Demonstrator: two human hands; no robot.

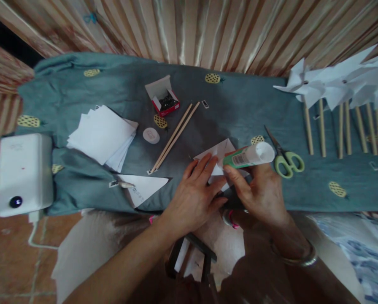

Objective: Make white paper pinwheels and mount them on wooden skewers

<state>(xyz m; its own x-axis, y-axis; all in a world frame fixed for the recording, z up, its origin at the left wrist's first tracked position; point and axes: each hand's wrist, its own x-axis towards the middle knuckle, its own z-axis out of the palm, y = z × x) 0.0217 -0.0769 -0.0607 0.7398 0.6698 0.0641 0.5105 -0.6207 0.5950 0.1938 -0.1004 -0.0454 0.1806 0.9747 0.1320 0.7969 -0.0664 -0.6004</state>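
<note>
My right hand (261, 190) grips a green and white glue stick (244, 156), tilted with its lower end on a folded white sheet of paper (219, 147). With fingers spread, my left hand (198, 192) presses that sheet down on the cloth, beside the glue stick. Both hands cover much of the paper. Green-handled scissors (285, 158) lie just right of my right hand. To the left of my left hand rest two thin wooden sticks (176, 137) and a white triangular piece of paper (147, 185) with writing on it.
A stack of white paper (102, 133) lies at left, near a round white cap (151, 135). An open red box (166, 105) holds small dark pieces. Several paper pinwheels (309, 86) on sticks lie at right. A white device (26, 173) with a cable stands at the left edge.
</note>
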